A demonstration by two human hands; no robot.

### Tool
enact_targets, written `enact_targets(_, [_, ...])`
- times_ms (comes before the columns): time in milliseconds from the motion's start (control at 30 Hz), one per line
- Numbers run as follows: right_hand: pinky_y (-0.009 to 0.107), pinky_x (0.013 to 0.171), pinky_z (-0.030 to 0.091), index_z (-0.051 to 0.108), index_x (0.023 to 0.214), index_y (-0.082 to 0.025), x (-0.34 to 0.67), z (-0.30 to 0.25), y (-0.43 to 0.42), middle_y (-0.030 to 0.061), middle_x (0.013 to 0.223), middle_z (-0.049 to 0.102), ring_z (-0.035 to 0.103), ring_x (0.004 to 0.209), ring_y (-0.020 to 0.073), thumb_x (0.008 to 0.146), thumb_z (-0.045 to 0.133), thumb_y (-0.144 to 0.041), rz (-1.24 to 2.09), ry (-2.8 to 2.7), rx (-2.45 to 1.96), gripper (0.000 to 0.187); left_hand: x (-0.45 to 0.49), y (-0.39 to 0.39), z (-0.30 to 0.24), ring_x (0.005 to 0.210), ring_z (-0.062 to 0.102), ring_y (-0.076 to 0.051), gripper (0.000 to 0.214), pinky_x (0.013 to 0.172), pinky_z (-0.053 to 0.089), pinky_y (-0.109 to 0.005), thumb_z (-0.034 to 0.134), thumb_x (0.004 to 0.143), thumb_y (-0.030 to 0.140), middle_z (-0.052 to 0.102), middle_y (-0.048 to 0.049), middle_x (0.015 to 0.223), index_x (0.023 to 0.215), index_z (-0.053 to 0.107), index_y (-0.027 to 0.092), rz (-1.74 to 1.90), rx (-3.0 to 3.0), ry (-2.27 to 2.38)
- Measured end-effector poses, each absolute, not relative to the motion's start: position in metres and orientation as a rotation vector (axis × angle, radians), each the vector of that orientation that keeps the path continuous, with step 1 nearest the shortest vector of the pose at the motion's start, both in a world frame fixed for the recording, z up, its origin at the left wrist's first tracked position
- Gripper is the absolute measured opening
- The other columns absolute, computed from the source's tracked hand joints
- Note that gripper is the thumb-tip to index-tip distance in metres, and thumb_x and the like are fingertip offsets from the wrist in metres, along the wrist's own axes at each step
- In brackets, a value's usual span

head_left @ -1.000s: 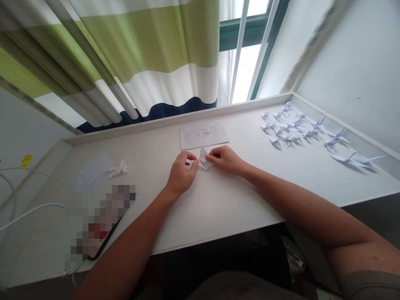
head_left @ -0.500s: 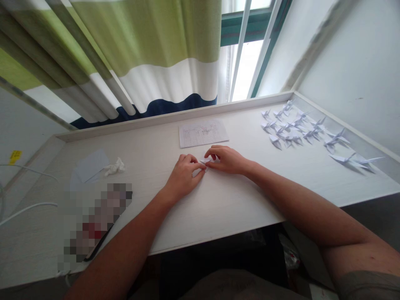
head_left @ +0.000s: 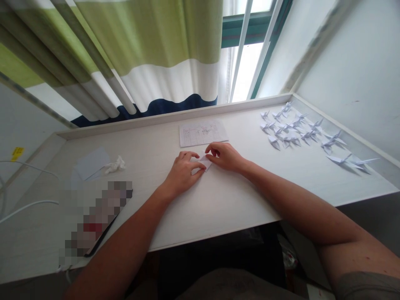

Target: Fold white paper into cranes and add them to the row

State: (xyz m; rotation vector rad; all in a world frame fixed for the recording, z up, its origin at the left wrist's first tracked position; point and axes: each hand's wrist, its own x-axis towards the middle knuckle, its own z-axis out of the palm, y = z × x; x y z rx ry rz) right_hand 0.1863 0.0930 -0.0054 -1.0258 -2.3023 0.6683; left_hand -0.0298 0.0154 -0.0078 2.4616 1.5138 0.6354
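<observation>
A small piece of folded white paper [head_left: 205,161] lies flat on the white desk [head_left: 218,200], near its middle. My left hand [head_left: 182,173] rests over the paper's left side, its fingers bent and pressing down on it. Fingertips of my right hand [head_left: 225,156] pinch the paper's upper right edge. Most of the paper is hidden under the two hands.
A printed sheet [head_left: 202,133] lies just behind the hands. Several folded paper cranes [head_left: 300,131] stand in rows at the desk's right. At the left are blank paper sheets [head_left: 92,163], a crumpled scrap [head_left: 115,165], a blurred-out object and white cables [head_left: 28,206]. A striped curtain [head_left: 131,62] hangs behind.
A second ago the folded paper stood up between my fingertips. It has since been laid flat on the desk, and both hands now press on it.
</observation>
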Motion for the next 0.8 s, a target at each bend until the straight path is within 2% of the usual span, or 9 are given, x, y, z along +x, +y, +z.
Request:
enact_targets(67, [0.033, 0.078, 0.047, 0.073, 0.099, -0.020, 0.192, -0.002, 0.092, 0.0053, 0.092, 0.070, 0.062, 0.086, 0.0208, 0.089, 0.064, -0.014, 0.669, -2.374, -0.774, 0.014, -0.031, 0.016, -0.008, 0.130, 0.053, -0.034, 0.014, 0.112, 0.048, -0.058, 0.073, 0.099, 0.028, 0.070, -0.0078, 0.131, 0.101, 0.086, 0.032, 0.612, 2.461, 1.510])
enact_targets(167, [0.041, 0.091, 0.051, 0.073, 0.101, -0.021, 0.198, 0.002, 0.092, 0.0080, 0.100, 0.073, 0.064, 0.099, 0.0259, 0.088, 0.065, -0.016, 0.664, -2.496, -0.579, 0.016, -0.032, 0.016, -0.008, 0.131, 0.052, -0.034, 0.013, 0.113, 0.047, -0.059, 0.074, 0.099, 0.031, 0.068, -0.0085, 0.129, 0.101, 0.087, 0.032, 0.605, 2.451, 1.523])
enact_targets(233, [0.043, 0.094, 0.051, 0.072, 0.104, -0.021, 0.200, 0.003, 0.091, 0.0086, 0.103, 0.074, 0.065, 0.101, 0.0273, 0.088, 0.070, -0.020, 0.691, -2.549, -0.583, 0.017, -0.033, 0.017, -0.010, 0.131, 0.052, -0.034, 0.013, 0.114, 0.047, -0.059, 0.075, 0.099, 0.032, 0.067, -0.0091, 0.129, 0.102, 0.087, 0.032, 0.619, 2.441, 1.528])
enact_targets(400, [0.044, 0.094, 0.053, 0.066, 0.121, -0.021, 0.201, 0.004, 0.090, 0.0110, 0.116, 0.075, 0.067, 0.109, 0.0291, 0.083, 0.080, -0.027, 0.791, -2.541, -0.664, 0.041, -0.034, 0.016, -0.012, 0.130, 0.052, -0.034, 0.011, 0.114, 0.047, -0.058, 0.076, 0.099, 0.031, 0.066, -0.0087, 0.129, 0.101, 0.087, 0.033, 0.654, 2.439, 1.505])
enact_targets(600, [0.044, 0.096, 0.053, 0.076, 0.098, -0.021, 0.201, -0.001, 0.096, 0.0099, 0.108, 0.078, 0.068, 0.107, 0.0283, 0.095, 0.074, -0.033, 0.813, -2.599, -0.651, 0.013, -0.032, 0.017, -0.013, 0.124, 0.055, -0.032, 0.012, 0.109, 0.050, -0.053, 0.074, 0.100, 0.030, 0.070, -0.0092, 0.122, 0.099, 0.086, 0.029, 0.723, 2.529, 1.461])
enact_targets(800, [0.043, 0.100, 0.053, 0.082, 0.095, -0.023, 0.202, -0.003, 0.099, 0.0080, 0.111, 0.079, 0.068, 0.107, 0.0264, 0.098, 0.074, -0.030, 0.859, -2.586, -0.585, 0.011, -0.034, 0.021, -0.015, 0.120, 0.059, -0.030, 0.013, 0.105, 0.052, -0.051, 0.072, 0.102, 0.031, 0.074, -0.0091, 0.118, 0.102, 0.085, 0.028, 0.743, 2.512, 1.433])
